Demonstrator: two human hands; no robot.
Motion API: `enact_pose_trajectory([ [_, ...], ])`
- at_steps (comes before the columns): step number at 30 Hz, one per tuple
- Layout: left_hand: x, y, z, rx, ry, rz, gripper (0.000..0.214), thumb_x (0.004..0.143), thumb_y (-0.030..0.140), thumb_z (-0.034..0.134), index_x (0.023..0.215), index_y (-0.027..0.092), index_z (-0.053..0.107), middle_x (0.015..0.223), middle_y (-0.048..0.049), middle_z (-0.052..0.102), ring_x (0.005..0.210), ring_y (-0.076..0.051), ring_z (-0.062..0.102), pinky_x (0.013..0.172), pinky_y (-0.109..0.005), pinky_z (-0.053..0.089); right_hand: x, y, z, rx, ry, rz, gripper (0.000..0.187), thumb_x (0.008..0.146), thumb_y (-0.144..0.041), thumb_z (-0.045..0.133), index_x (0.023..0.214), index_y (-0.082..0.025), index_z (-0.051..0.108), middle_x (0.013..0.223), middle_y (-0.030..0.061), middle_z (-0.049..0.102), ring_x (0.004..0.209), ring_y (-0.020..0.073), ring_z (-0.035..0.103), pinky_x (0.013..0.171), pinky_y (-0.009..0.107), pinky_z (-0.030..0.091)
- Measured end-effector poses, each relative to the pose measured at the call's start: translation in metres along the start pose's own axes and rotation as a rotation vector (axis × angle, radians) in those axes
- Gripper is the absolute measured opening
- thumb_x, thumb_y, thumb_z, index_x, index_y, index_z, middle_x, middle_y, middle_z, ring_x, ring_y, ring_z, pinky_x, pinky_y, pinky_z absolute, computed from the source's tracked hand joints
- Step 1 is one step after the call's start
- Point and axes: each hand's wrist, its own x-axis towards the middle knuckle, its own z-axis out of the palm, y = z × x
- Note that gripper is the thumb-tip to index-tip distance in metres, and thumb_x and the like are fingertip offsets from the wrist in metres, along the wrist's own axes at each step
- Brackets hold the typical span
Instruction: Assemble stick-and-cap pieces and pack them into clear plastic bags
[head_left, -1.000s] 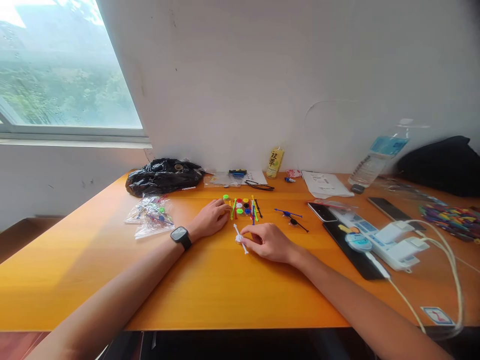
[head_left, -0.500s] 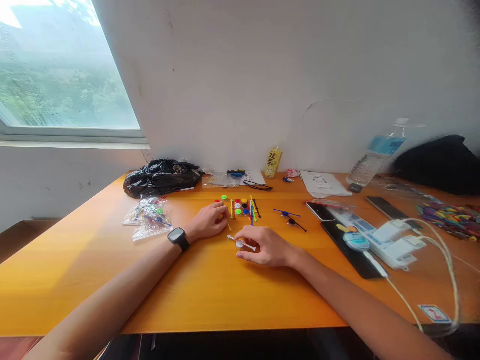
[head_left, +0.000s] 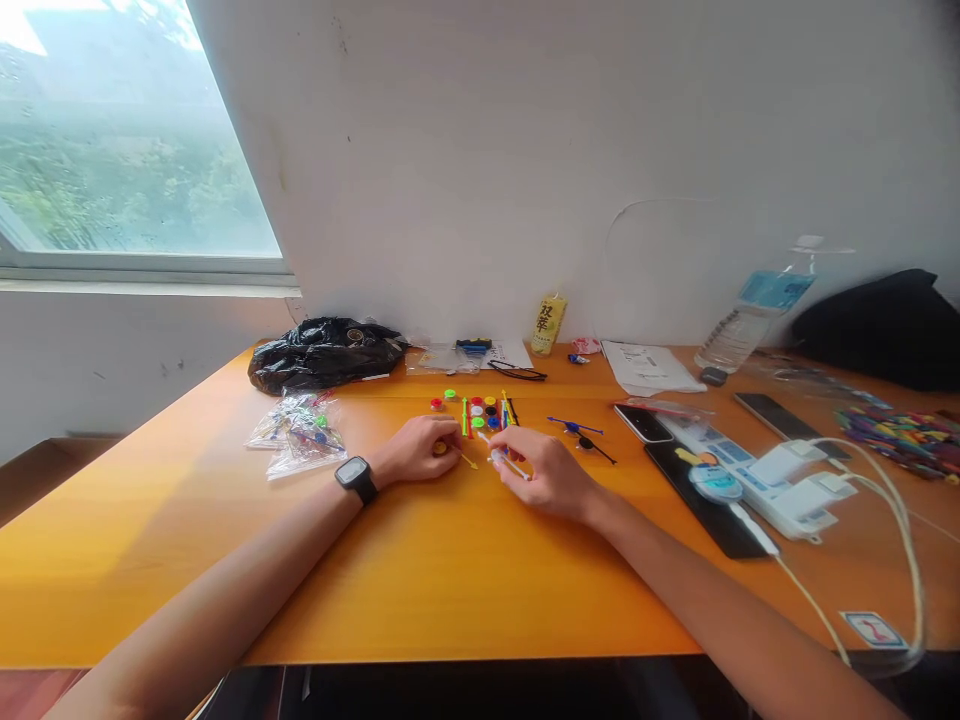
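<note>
My right hand (head_left: 544,472) pinches a white stick with a small white disc on it (head_left: 501,459), held just above the orange table (head_left: 420,570). My left hand (head_left: 420,447), with a black watch (head_left: 355,473) on the wrist, has its fingers curled on a yellow disc and yellow stick (head_left: 459,455). Just beyond both hands lies a cluster of small coloured discs and sticks (head_left: 484,412). Two finished pieces, a blue one and a black one (head_left: 583,436), lie to the right of the cluster.
Clear bags of coloured parts (head_left: 298,432) lie at the left, a black plastic bag (head_left: 324,352) behind them. At the right are phones (head_left: 643,423), a power strip with plugs and cables (head_left: 780,480), a water bottle (head_left: 754,310), papers and a dark bag.
My right hand lifted the white stick and disc and carried them forward toward the coloured cluster. My left hand drew back slightly with a yellow disc and stick.
</note>
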Motion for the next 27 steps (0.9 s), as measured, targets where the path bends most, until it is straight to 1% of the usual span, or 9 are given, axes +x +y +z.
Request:
enact_pose_trajectory([
  [4, 0.000, 0.015, 0.000, -0.046, -0.063, 0.020, 0.013, 0.081, 0.011, 0.059, 0.087, 0.019, 0.067, 0.082, -0.0010, 0.068, 0.068, -0.013, 0.058, 0.064, -0.024, 0.042, 0.006, 0.010, -0.012, -0.126, 0.170, 0.074, 0.015, 0.100, -0.023, 0.056, 0.113, -0.023, 0.064, 0.105, 0.0068, 0.074, 0.097, 0.0224, 0.068, 0.086, 0.032, 0.049],
  [8, -0.002, 0.025, 0.003, -0.057, -0.102, 0.056, 0.014, 0.081, 0.010, 0.059, 0.088, 0.019, 0.066, 0.083, -0.0021, 0.068, 0.069, -0.014, 0.058, 0.065, -0.024, 0.043, 0.007, 0.024, -0.026, -0.414, 0.239, 0.269, 0.021, 0.093, -0.020, 0.060, 0.114, -0.022, 0.064, 0.100, 0.0071, 0.074, 0.093, 0.0250, 0.068, 0.076, 0.032, 0.045],
  [12, -0.004, 0.033, 0.008, -0.073, -0.121, 0.076, 0.016, 0.082, 0.010, 0.059, 0.093, 0.019, 0.067, 0.087, -0.0039, 0.068, 0.073, -0.016, 0.061, 0.068, -0.025, 0.046, 0.003, 0.035, -0.037, -0.683, 0.050, 0.449, 0.023, 0.089, -0.018, 0.061, 0.112, -0.019, 0.064, 0.094, 0.0094, 0.074, 0.088, 0.0269, 0.067, 0.067, 0.033, 0.037],
  [14, -0.004, 0.039, 0.010, -0.094, -0.119, 0.087, 0.016, 0.084, 0.011, 0.060, 0.096, 0.019, 0.068, 0.090, -0.0051, 0.068, 0.074, -0.016, 0.061, 0.069, -0.025, 0.047, 0.000, 0.038, -0.039, -0.747, -0.075, 0.514, 0.021, 0.089, -0.016, 0.061, 0.110, -0.018, 0.065, 0.093, 0.0116, 0.074, 0.088, 0.0280, 0.067, 0.066, 0.034, 0.035],
  [16, -0.003, 0.045, 0.010, -0.130, -0.121, 0.105, 0.018, 0.084, 0.012, 0.060, 0.099, 0.019, 0.067, 0.091, -0.0060, 0.067, 0.075, -0.016, 0.061, 0.070, -0.026, 0.048, -0.002, 0.039, -0.040, -0.775, -0.119, 0.540, 0.019, 0.090, -0.014, 0.060, 0.107, -0.017, 0.064, 0.096, 0.0138, 0.074, 0.091, 0.0292, 0.067, 0.069, 0.035, 0.036],
  [18, -0.002, 0.050, 0.009, -0.175, -0.117, 0.118, 0.021, 0.083, 0.011, 0.059, 0.101, 0.018, 0.067, 0.092, -0.0062, 0.066, 0.076, -0.016, 0.060, 0.072, -0.026, 0.049, -0.001, 0.036, -0.038, -0.754, -0.079, 0.505, 0.013, 0.093, -0.016, 0.059, 0.105, -0.017, 0.064, 0.100, 0.0148, 0.074, 0.096, 0.0292, 0.067, 0.073, 0.035, 0.038],
  [21, -0.001, 0.053, 0.008, -0.254, -0.108, 0.104, 0.034, 0.076, 0.009, 0.059, 0.108, 0.017, 0.068, 0.096, -0.0060, 0.067, 0.079, -0.016, 0.060, 0.074, -0.027, 0.051, 0.002, 0.028, -0.033, -0.561, -0.016, 0.423, 0.008, 0.098, -0.026, 0.061, 0.100, -0.020, 0.063, 0.098, 0.0092, 0.073, 0.090, 0.0244, 0.066, 0.073, 0.032, 0.039],
  [24, -0.001, 0.052, 0.009, -0.372, -0.112, 0.052, 0.043, 0.071, 0.009, 0.059, 0.113, 0.017, 0.069, 0.104, -0.0064, 0.069, 0.085, -0.018, 0.063, 0.078, -0.029, 0.054, 0.002, 0.017, -0.022, -0.266, -0.121, 0.343, 0.011, 0.099, -0.032, 0.061, 0.095, -0.022, 0.064, 0.090, 0.0023, 0.070, 0.080, 0.0185, 0.063, 0.067, 0.029, 0.037],
  [27, -0.002, 0.049, 0.012, -0.521, -0.112, -0.034, 0.042, 0.075, 0.012, 0.060, 0.115, 0.017, 0.069, 0.111, -0.0077, 0.071, 0.091, -0.019, 0.067, 0.079, -0.030, 0.057, 0.000, 0.009, -0.010, -0.082, -0.258, 0.247, 0.008, 0.097, -0.030, 0.062, 0.095, -0.022, 0.064, 0.086, 0.0002, 0.067, 0.075, 0.0158, 0.059, 0.064, 0.026, 0.036],
])
